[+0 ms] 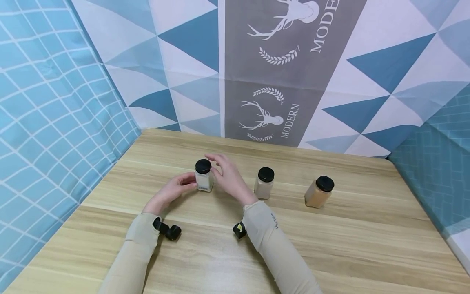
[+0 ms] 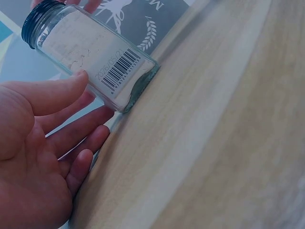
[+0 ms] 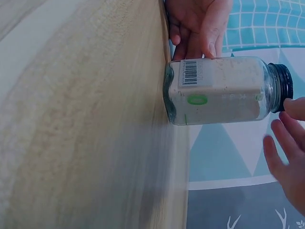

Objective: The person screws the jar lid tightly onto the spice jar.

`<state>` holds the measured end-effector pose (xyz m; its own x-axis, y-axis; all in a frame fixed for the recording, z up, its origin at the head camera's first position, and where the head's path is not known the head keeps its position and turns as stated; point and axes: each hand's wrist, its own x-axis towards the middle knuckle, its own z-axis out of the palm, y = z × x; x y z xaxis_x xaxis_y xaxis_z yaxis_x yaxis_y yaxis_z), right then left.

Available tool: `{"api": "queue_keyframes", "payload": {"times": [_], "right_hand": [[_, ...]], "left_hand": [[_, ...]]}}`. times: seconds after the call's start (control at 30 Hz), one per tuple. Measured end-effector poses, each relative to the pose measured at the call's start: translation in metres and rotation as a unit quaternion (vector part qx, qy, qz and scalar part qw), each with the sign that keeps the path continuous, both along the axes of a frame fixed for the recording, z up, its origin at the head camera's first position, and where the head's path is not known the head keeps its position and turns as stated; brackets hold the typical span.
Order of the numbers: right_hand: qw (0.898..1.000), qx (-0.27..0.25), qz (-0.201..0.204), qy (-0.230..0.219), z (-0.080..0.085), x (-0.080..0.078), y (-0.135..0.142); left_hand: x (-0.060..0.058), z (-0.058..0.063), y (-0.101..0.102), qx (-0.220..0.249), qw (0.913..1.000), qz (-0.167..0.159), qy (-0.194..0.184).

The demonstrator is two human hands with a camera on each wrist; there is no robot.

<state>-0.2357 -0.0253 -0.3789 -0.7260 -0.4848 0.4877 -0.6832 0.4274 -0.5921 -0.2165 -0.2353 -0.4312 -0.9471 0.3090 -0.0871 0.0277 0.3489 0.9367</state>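
A square glass jar of pale powder stands upright on the table, its black lid on. Along the jar's left side is my left hand, thumb tip and fingertips right at the glass, not wrapped round it. In the left wrist view the label of the jar shows a barcode and printed digits. My right hand reaches up on the other side. Its thumb is at the rim of the lid, while the other fingers spread loosely away from it.
Right of my hands stands a second jar of pale powder with a black lid. Farther right is a jar of orange-tan powder, also black-lidded. The wooden table ends at a patterned cloth backdrop, with a blue checked cloth along the left.
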Motion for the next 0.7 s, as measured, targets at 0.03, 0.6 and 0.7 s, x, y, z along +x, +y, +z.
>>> {"api": "queue_keyframes", "payload": {"times": [0.03, 0.6, 0.7], "right_hand": [[1.0, 0.005, 0.011, 0.002, -0.0003, -0.0004, -0.0007], [0.999, 0.033, 0.032, -0.021, -0.0008, 0.0027, -0.0029], [0.999, 0.029, 0.019, -0.03, -0.0013, 0.0043, -0.0028]], "left_hand": [[0.0001, -0.0001, 0.0, 0.0, 1.0, -0.001, 0.0], [0.0004, 0.0006, 0.0039, -0.003, 0.9998, -0.02, 0.0], [0.0014, 0.0015, 0.0046, -0.023, 0.9996, -0.014, -0.004]]}}
